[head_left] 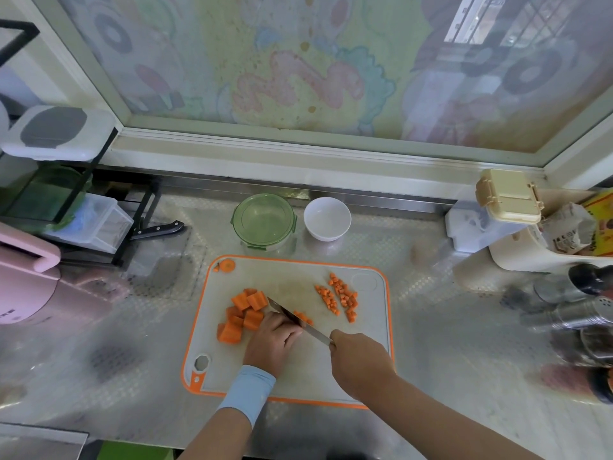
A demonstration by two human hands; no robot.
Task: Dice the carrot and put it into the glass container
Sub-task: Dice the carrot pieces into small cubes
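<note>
Worktop (431, 343): a patterned metal surface is carrying everything, running up to a window sill at the back.
Cutting board (292, 383): white with an orange rim, it is lying in the middle of the worktop, nearest the person.
Right hand (358, 356): its grip is closing fully round the handle of a knife (298, 322), with the handle hidden inside the fist.
Knife blade: it is slanting up and to the left across the board, its edge coming down on the carrot.
Left hand (275, 340): its fingers are curling down in a closed grip on a carrot piece (303, 317), knuckles sitting against the side of the blade. Most of that piece is hiding under the fingers. A light blue wristband (247, 390) is sitting on this wrist.
Carrot chunks (243, 313): a loose heap of large uncut pieces is lying on the left part of the board, just beside the left hand.
Diced carrot (341, 298): small cubes are lying in rough rows on the right part of the board, apart from the knife.
Carrot end (227, 265): a round slice is sitting in the board's far left corner.
Glass container (264, 220): it is standing behind the board with a green lid clipped on.
White bowl (327, 219): it is standing just to the right of the container.
Second knife (159, 229): it is lying at the far left, by a black rack.
</note>
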